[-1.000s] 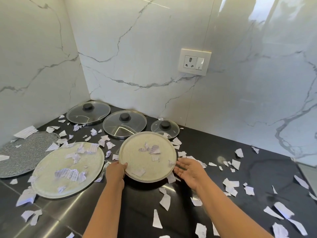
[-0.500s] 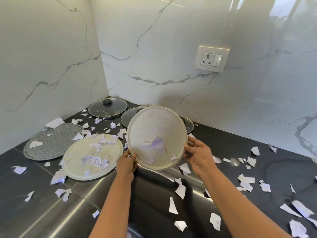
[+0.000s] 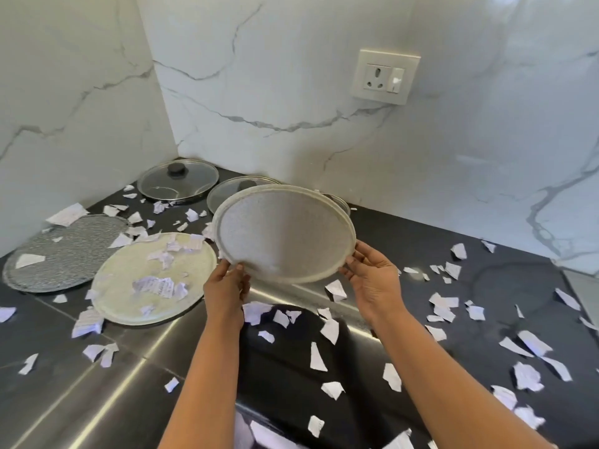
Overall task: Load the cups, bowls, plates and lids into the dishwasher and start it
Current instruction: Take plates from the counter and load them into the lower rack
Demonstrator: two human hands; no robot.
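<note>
Up she comes; the round plate (image 3: 285, 234) has tipped steeper since a moment ago, and the paper scraps (image 3: 335, 290) that rode on it have slid off, so its face is bare now.

My left hand (image 3: 227, 286) pinches the rim at about 7 o'clock on the disc, thumb on the near face; my right hand (image 3: 372, 280) grips the rim at about 4 o'clock, fingers curled round the edge. The plate stands clear of the black counter (image 3: 405, 241), its low edge between my hands, its top edge leaning away toward 12 o'clock and the marble wall.

That is what I watch: the plate sits at 12 from both hands, held evenly, neither one nearer. No dishwasher in view, so I judge the next move is a carry out of this corner.

Waiting on the counter:
- the cream plate (image 3: 123, 299) at 9 o'clock, littered with scraps
- the grey plate (image 3: 48, 257) beyond it
- a knobbed glass lid (image 3: 178, 183) at 11
</note>
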